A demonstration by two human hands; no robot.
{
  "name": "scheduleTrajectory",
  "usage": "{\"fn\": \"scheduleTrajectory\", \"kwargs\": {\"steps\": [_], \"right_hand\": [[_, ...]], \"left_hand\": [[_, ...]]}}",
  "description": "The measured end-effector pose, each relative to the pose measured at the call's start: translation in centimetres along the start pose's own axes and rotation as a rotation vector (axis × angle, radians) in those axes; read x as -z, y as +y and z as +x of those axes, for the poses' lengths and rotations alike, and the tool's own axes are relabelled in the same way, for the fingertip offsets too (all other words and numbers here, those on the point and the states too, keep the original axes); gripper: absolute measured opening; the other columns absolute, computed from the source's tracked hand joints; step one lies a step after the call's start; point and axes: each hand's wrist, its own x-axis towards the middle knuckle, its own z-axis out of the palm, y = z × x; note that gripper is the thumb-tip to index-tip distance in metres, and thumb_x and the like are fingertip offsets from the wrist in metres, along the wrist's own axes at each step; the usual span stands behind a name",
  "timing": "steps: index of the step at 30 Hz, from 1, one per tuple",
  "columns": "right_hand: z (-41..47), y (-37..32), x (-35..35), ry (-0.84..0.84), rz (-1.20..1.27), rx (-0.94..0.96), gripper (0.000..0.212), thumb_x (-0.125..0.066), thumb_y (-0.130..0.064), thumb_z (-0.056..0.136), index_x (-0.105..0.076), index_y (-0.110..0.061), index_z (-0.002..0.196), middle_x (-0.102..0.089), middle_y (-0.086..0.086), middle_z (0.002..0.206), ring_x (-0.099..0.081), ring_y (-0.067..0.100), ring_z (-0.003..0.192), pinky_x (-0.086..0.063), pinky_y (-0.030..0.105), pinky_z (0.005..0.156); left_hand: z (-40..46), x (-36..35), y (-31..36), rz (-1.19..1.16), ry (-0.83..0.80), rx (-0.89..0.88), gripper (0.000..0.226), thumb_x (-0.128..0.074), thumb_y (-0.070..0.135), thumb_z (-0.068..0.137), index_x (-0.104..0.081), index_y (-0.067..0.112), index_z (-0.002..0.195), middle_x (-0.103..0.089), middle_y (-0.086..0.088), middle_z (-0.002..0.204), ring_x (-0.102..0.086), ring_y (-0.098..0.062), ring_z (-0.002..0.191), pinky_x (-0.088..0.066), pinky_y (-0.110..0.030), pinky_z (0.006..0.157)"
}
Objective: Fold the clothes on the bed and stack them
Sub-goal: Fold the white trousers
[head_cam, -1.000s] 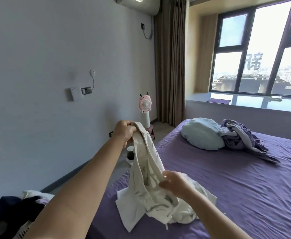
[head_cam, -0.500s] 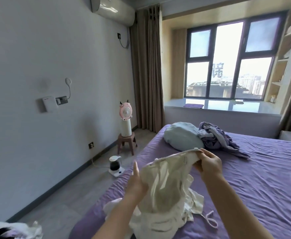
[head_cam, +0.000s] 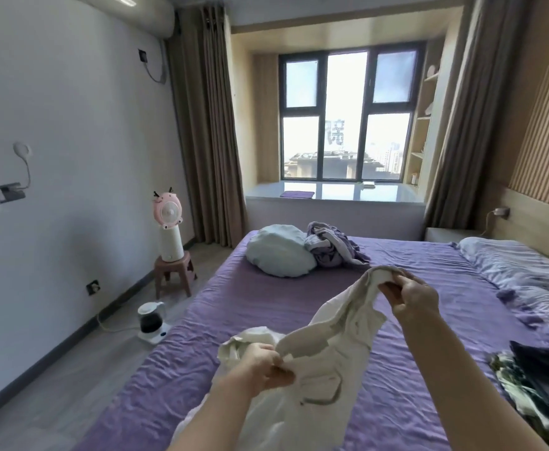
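Note:
A cream-white garment (head_cam: 325, 372) with a grey-trimmed pocket hangs stretched between my two hands above the purple bed (head_cam: 266, 307). My left hand (head_cam: 260, 366) grips its lower near edge in curled fingers. My right hand (head_cam: 409, 297) pinches the raised far end, higher and further right. The garment's lower part drapes down toward me over the sheet. At the right edge of the bed lies a stack of folded dark and patterned clothes (head_cam: 540, 379). A crumpled purple-grey garment (head_cam: 331, 245) lies at the far end of the bed.
A pale blue pillow (head_cam: 279, 252) lies beside the crumpled garment. A striped pillow and bedding (head_cam: 520, 271) lie at the right. On the floor to the left stand a kettle (head_cam: 151, 320) and a stool carrying a pink fan (head_cam: 169, 229).
The view has swung right, bringing the folded stack into sight. My right hand has carried the garment's end up and to the right, while my left hand has dropped low and taken the near edge.

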Motion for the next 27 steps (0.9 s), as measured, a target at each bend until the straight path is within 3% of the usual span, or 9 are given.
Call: {"fn": "scheduleTrajectory", "kwargs": {"steps": [3, 8, 12, 14, 16, 19, 22, 24, 27], "right_hand": [[0.8, -2.8, 2.9, -0.031, -0.028, 0.101, 0.019, -0.048, 0.012, 0.09, -0.059, -0.002, 0.085, -0.064, 0.0, 0.049, -0.064, 0.013, 0.051, -0.056, 0.022, 0.049], [3.2, -7.8, 7.4, -0.17, -0.423, 0.31, 0.024, -0.053, 0.014, 0.081, -0.064, -0.006, 0.083, -0.063, 0.014, 0.08, -0.059, 0.02, 0.073, -0.056, 0.019, 0.065], [4.6, -12.6, 10.6, -0.07, -0.731, 0.5, 0.017, -0.071, -0.004, 0.079, -0.067, -0.004, 0.096, -0.07, 0.018, 0.09, -0.066, 0.033, 0.087, -0.053, 0.047, 0.087], [4.9, -14.8, 11.9, -0.026, -0.777, 0.596, 0.015, -0.073, -0.011, 0.08, -0.068, -0.007, 0.094, -0.07, 0.017, 0.087, -0.066, 0.031, 0.084, -0.052, 0.047, 0.084], [5.1, -17.2, 13.1, -0.021, -0.777, 0.656, 0.016, -0.073, -0.012, 0.081, -0.07, -0.008, 0.096, -0.069, 0.013, 0.085, -0.063, 0.021, 0.077, -0.052, 0.035, 0.074], [5.5, -20.7, 14.7, -0.145, -0.695, 0.627, 0.014, -0.069, -0.009, 0.084, -0.064, -0.023, 0.086, -0.06, 0.001, 0.082, -0.052, 0.007, 0.063, -0.042, 0.014, 0.052], [6.1, -23.5, 15.4, -0.271, -0.733, 0.568, 0.015, -0.057, -0.015, 0.094, -0.052, -0.026, 0.086, -0.054, 0.008, 0.089, -0.051, 0.02, 0.077, -0.046, 0.034, 0.066], [6.3, -25.0, 15.6, -0.301, -0.804, 0.566, 0.004, -0.052, -0.021, 0.097, -0.05, -0.017, 0.098, -0.055, 0.015, 0.096, -0.055, 0.027, 0.087, -0.049, 0.048, 0.078], [6.5, -27.2, 16.7, -0.431, -0.77, 0.473, 0.026, -0.056, -0.018, 0.095, -0.053, 0.001, 0.114, -0.062, 0.02, 0.105, -0.061, 0.032, 0.093, -0.051, 0.053, 0.087]], "left_hand": [[0.4, -2.8, 1.9, -0.12, 0.007, -0.095, 0.031, -0.031, -0.019, 0.086, -0.057, -0.003, 0.091, -0.056, -0.018, 0.083, -0.057, -0.031, 0.069, -0.056, -0.034, 0.044], [0.3, -5.9, 8.0, -0.161, -0.083, -0.328, 0.034, -0.035, -0.017, 0.084, -0.065, -0.003, 0.074, -0.06, -0.013, 0.077, -0.058, -0.022, 0.071, -0.057, -0.03, 0.066], [-1.3, -9.9, 10.9, 0.082, -0.102, -0.523, 0.022, -0.053, -0.018, 0.085, -0.063, 0.0, 0.078, -0.063, -0.008, 0.065, -0.063, -0.007, 0.05, -0.055, -0.016, 0.055], [-2.0, -12.2, 11.7, 0.104, -0.04, -0.584, 0.004, -0.062, -0.008, 0.086, -0.059, -0.004, 0.085, -0.062, -0.011, 0.069, -0.063, -0.008, 0.046, -0.055, -0.019, 0.049], [-2.5, -13.8, 12.5, 0.208, 0.066, -0.685, 0.018, -0.067, 0.01, 0.088, -0.062, -0.004, 0.098, -0.062, -0.011, 0.072, -0.063, -0.011, 0.047, -0.057, -0.027, 0.051], [-3.9, -16.1, 14.5, 0.437, 0.248, -0.863, 0.031, -0.073, 0.033, 0.083, -0.064, 0.008, 0.098, -0.061, -0.01, 0.083, -0.058, -0.02, 0.071, -0.053, -0.039, 0.073], [-5.8, -19.1, 17.0, 0.499, 0.211, -0.908, 0.028, -0.065, 0.036, 0.088, -0.055, 0.012, 0.099, -0.054, -0.008, 0.094, -0.051, -0.019, 0.083, -0.044, -0.035, 0.073], [-6.8, -21.0, 18.5, 0.571, 0.208, -0.912, 0.027, -0.056, 0.036, 0.094, -0.051, 0.011, 0.103, -0.055, -0.004, 0.094, -0.052, -0.02, 0.086, -0.04, -0.031, 0.072], [-8.5, -22.7, 19.4, 0.673, 0.26, -0.937, 0.028, -0.052, 0.039, 0.095, -0.048, 0.013, 0.105, -0.052, 0.003, 0.088, -0.05, -0.014, 0.08, -0.039, -0.03, 0.065]]}}
